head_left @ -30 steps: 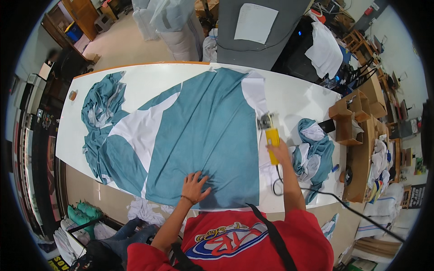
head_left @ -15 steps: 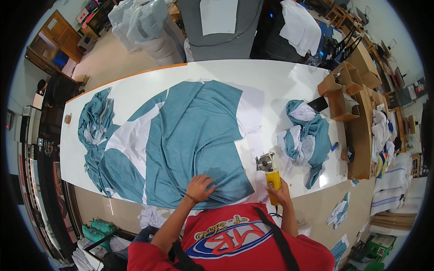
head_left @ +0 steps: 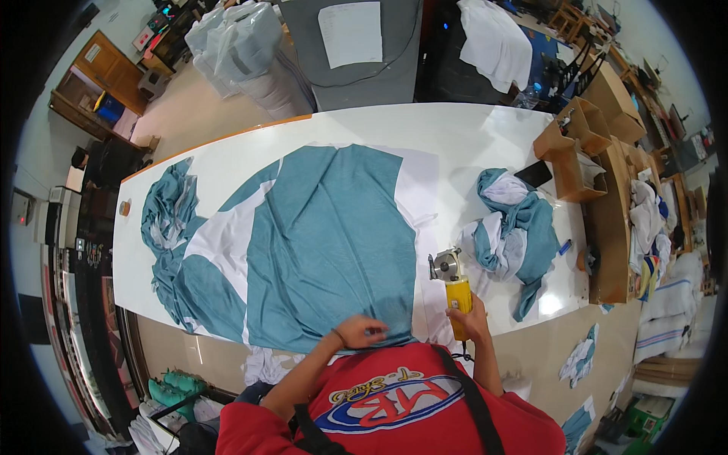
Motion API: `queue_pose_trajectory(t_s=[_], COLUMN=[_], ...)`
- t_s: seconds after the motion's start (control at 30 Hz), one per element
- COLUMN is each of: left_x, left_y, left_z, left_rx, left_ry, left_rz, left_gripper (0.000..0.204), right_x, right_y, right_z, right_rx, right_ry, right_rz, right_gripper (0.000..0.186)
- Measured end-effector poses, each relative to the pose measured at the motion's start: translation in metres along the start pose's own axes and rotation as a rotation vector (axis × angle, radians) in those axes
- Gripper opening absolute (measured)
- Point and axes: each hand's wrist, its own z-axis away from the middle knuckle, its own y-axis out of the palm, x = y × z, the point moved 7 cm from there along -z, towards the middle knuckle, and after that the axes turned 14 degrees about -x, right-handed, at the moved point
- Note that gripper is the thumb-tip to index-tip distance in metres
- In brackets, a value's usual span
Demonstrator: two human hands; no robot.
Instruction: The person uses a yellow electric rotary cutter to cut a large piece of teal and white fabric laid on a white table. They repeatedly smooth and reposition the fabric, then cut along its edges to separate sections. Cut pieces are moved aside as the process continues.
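Left hand (head_left: 360, 332) was at the near edge of the spread teal fabric (head_left: 330, 235), fingers partly curled and pointing right; blurred, so couldn't tell whether it pinched any cloth. Right hand (head_left: 474, 320) was wrapped around the yellow body of a handheld rotary fabric cutter (head_left: 456, 292). Cutter's metal head and round blade pointed away from the person, near the right side of the cloth, toward the near edge of the table.

Rest, left to right: small brown roll (head_left: 124, 207) sat by the left end of the white worktable (head_left: 485, 144). Next to it, a crumpled teal-and-white bundle (head_left: 168, 208) lay up against the spread piece. Spread fabric took the middle of the table: curved white panel (head_left: 227, 235) on its left part, broad teal panel in the center with shallow creases, white cloth (head_left: 418, 189) along its right side. Cutter came next, then a second teal-and-white bundle (head_left: 523, 235), twisted, one teal tail hanging toward the near edge. Black phone-like slab (head_left: 534, 174) lay just beyond that bundle; blue marker-like stick (head_left: 565, 247) was just right of it. Cardboard boxes (head_left: 580, 174) stood at the right end.
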Motion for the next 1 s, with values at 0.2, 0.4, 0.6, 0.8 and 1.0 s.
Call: queue_pose_trajectory(t_s=[0.2,0.4,0.6,0.8,1.0], left_x=[0.045,0.102,0.170,0.231,0.213], left_y=[-0.158,-0.285,-0.358,-0.392,-0.385], left_z=[-0.046,-0.084,-0.116,-0.093,-0.071], left_rx=[-0.759,-0.972,-0.938,-0.839,-0.910], left_ry=[-0.025,-0.118,-0.146,-0.513,-0.659], left_rz=[-0.097,-0.340,-0.639,-0.811,-0.907], left_gripper=[0.030,0.040,0.059,0.078,0.090], right_x=[-0.006,0.004,0.011,-0.016,-0.009], right_y=[0.011,0.026,0.043,0.056,0.062], right_z=[-0.006,-0.014,-0.013,-0.004,0.013], right_rx=[0.072,0.075,-0.049,-0.175,-0.217], right_ry=[-0.012,0.005,-0.013,0.054,0.048], right_rz=[-0.017,0.047,0.024,-0.010,0.044], right_gripper=[0.048,0.051,0.052,0.051,0.052])
